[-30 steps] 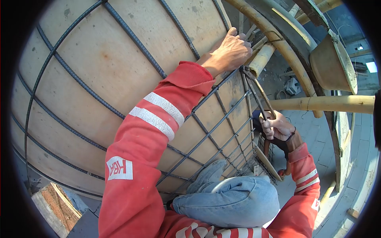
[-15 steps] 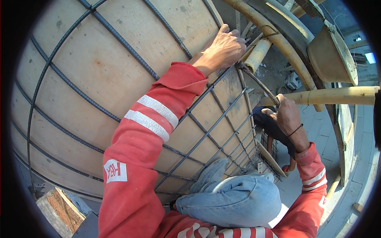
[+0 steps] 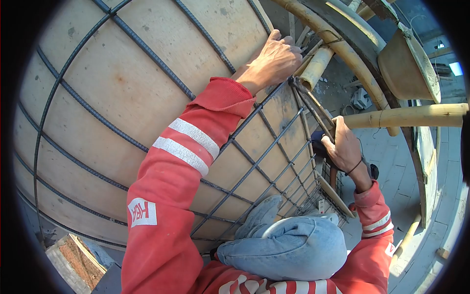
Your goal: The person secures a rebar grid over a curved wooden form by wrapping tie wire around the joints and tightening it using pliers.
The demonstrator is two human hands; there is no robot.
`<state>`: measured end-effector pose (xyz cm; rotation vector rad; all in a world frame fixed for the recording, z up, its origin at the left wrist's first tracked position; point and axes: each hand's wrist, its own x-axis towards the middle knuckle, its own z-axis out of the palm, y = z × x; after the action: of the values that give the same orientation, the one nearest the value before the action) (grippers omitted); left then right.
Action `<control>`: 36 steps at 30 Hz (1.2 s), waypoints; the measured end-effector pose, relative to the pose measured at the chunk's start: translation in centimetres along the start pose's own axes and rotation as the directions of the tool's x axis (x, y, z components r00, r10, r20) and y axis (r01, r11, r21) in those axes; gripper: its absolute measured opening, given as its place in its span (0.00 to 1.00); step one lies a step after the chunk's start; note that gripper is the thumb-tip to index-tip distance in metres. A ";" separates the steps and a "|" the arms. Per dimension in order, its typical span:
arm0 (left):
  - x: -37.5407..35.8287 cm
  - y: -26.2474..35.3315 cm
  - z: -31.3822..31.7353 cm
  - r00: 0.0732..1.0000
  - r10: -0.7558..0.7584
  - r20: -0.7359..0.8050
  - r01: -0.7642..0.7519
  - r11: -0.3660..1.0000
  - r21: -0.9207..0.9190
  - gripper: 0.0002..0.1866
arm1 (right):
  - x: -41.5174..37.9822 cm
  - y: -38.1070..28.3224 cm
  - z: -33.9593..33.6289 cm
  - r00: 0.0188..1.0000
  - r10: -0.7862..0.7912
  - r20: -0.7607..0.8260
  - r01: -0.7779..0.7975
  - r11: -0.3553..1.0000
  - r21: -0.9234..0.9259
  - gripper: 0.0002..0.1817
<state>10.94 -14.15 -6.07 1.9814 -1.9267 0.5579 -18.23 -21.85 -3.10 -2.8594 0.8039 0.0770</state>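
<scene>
My left hand point(image 3: 277, 58) is closed at the upper edge of the plywood panel point(image 3: 117, 78), with its fingertips turned away, so what they grip is hidden. In my right hand point(image 3: 345, 149) are the handles of long steel pincers point(image 3: 316, 109), standing slightly apart. The jaws of the pincers meet the top corner of the rebar grid point(image 3: 255, 165), just below my left hand. Ribbed steel bars point(image 3: 152, 51) cross the plywood on the left, under my left forearm.
Bamboo poles point(image 3: 411, 116) run along the right side, near a curved board point(image 3: 409, 66). Below my right hand, another person point(image 3: 318, 141) is partly visible, low by the grid. A brick-and-timber piece point(image 3: 73, 259) sits at lower left; pale floor tiles point(image 3: 391, 171) lie far below.
My right hand has moved left and down slightly, and the pincers' handles have spread, both now visible. My left hand stays in place. The person below is now more hidden.
</scene>
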 end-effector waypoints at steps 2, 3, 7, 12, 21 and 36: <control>0.0 -0.1 0.0 1.000 0.009 -0.013 -0.010 1.000 -0.027 0.04 | -0.5 -0.8 -0.6 0.955 -0.144 -0.260 0.077 0.965 -0.250 0.24; 0.2 -0.2 -0.1 1.000 0.015 -0.016 -0.016 1.000 -0.023 0.04 | -0.1 -0.8 -1.1 0.932 -0.201 -0.301 0.094 0.937 -0.336 0.23; -0.1 -0.1 0.0 0.999 0.030 -0.014 -0.030 1.000 0.000 0.04 | 2.2 3.7 1.2 0.992 -0.102 0.072 0.101 0.995 0.009 0.21; 0.1 -0.4 0.3 0.998 0.041 -0.038 -0.040 0.999 0.017 0.05 | 0.7 4.2 6.1 0.643 -0.567 0.514 -0.725 -0.235 0.647 0.27; -0.1 -0.1 0.3 0.998 0.028 -0.052 -0.025 0.999 0.048 0.06 | -0.4 -0.9 1.5 0.994 0.032 -0.108 -0.022 0.996 0.085 0.18; -0.1 0.1 0.2 1.000 0.005 0.003 -0.005 0.999 0.032 0.06 | 1.2 1.9 3.4 0.678 -0.274 0.682 -0.710 -0.002 0.704 0.20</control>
<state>10.85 -14.19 -6.27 1.9978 -1.9370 0.5909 -18.26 -23.46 -6.89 -1.0027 0.6925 0.4091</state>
